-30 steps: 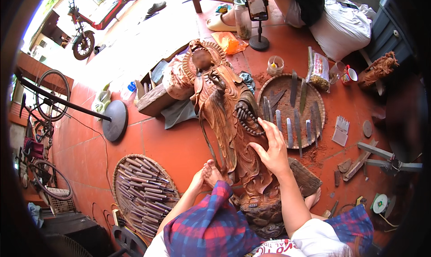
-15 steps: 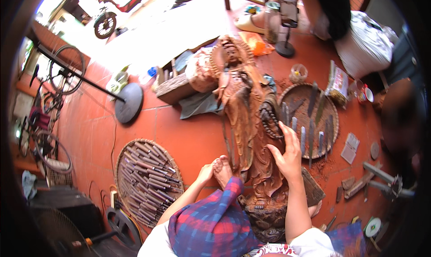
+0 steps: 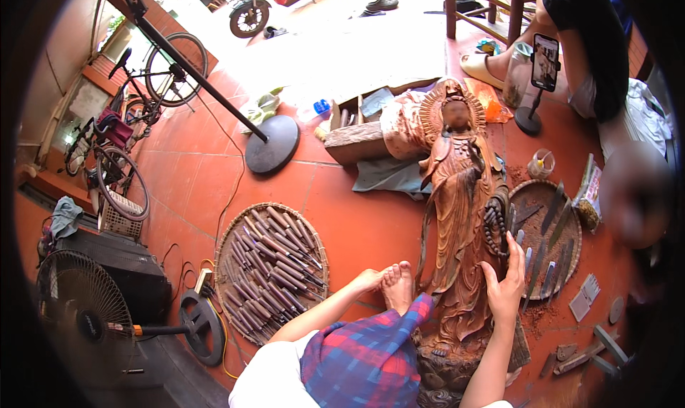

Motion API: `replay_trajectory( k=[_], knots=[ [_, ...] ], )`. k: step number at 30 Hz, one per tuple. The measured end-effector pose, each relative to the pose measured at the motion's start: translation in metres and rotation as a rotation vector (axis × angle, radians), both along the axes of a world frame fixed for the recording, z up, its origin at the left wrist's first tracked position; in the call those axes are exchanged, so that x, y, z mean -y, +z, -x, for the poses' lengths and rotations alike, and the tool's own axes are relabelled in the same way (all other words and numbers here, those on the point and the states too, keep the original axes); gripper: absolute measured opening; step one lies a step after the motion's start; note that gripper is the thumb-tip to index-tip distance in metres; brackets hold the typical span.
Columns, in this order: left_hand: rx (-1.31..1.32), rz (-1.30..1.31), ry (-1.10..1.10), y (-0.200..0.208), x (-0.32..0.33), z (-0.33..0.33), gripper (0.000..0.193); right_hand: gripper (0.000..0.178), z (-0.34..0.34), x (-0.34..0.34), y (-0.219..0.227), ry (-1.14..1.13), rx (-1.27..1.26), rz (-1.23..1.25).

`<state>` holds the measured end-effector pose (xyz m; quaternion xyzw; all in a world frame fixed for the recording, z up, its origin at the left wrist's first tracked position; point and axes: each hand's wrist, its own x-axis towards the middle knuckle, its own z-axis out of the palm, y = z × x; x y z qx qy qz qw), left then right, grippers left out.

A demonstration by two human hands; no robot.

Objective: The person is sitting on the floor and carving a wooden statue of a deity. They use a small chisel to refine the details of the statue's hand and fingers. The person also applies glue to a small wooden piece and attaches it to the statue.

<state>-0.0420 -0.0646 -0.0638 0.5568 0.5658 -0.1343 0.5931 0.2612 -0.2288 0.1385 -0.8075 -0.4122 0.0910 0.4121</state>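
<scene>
A carved wooden statue (image 3: 460,194) of a robed figure with a rayed halo leans back in front of me, its head on a wrapped support (image 3: 403,126). My right hand (image 3: 505,287) is beside the statue's lower robe, near its carved beads (image 3: 494,226). Its thumb and fingers are spread, and nothing shows in it. My left hand (image 3: 369,279) is low beside my bare foot (image 3: 397,283), left of the statue; its fingers are too hidden to read. A plaid cloth (image 3: 364,361) covers my lap.
A round woven tray (image 3: 325,265) of wooden-handled chisels lies on the left. Another woven tray (image 3: 573,247) with files and blades is right of the statue. A stand base (image 3: 275,144), a fan (image 3: 82,294) and bicycles (image 3: 121,172) stand left. A seated person (image 3: 592,51) is beyond a phone stand (image 3: 528,119).
My view has turned left, so everything sits farther right in the picture and the fan shows more fully. Both hands keep about the same places beside the statue and my foot.
</scene>
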Motion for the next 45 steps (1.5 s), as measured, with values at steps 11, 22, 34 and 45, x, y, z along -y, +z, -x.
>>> replay_trajectory(
  k=[11, 22, 34, 45],
  knots=[
    [0.261, 0.316, 0.308, -0.024, 0.016, 0.000, 0.059, 0.069, -0.004, -0.001, -0.002, 0.007, -0.014, -0.031],
    [0.148, -0.271, 0.330, -0.064, 0.017, 0.022, 0.049, 0.072, 0.000, -0.003, -0.002, 0.003, -0.025, -0.038],
    [-0.117, 0.051, -0.098, -0.017, -0.015, 0.005, 0.054, 0.072, -0.005, 0.002, 0.000, -0.013, -0.036, -0.024],
    [0.103, 0.145, 0.091, -0.017, 0.006, -0.015, 0.054, 0.072, -0.004, 0.001, 0.001, -0.007, -0.028, -0.020]
  ],
)
